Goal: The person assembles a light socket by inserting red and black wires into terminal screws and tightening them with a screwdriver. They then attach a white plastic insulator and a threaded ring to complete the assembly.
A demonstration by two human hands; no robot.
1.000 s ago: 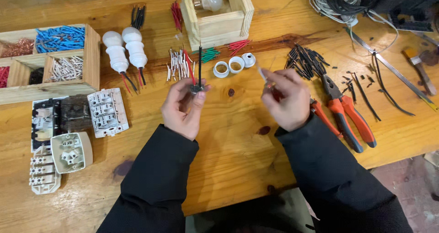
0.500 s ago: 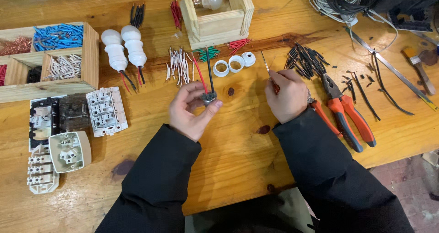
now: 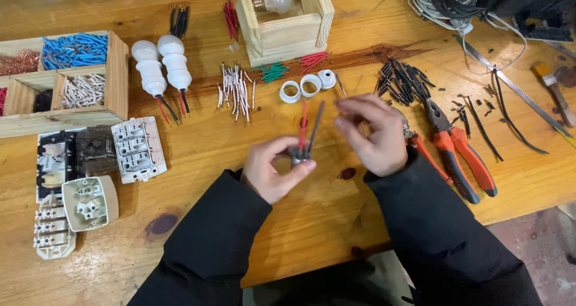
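Now | left hand [image 3: 273, 171] pinches small grey fitting [image 3: 299, 156] with red and black wires above wooden bench [image 3: 180, 180] | right hand [image 3: 373, 132] fingers curled, grip unclear | orange-handled pliers [image 3: 456, 156] just right | white plastic rings [image 3: 309, 85] behind.

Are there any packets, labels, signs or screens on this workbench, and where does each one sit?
No printed packets, labels, signs or screens show here. The only containers are plain ones:
Wooden box: top centre of the bench, square, pale bare wood, holding a light bulb.
Wooden tray: far left, pale wood with compartments, holding blue, white and copper-coloured wire bits.
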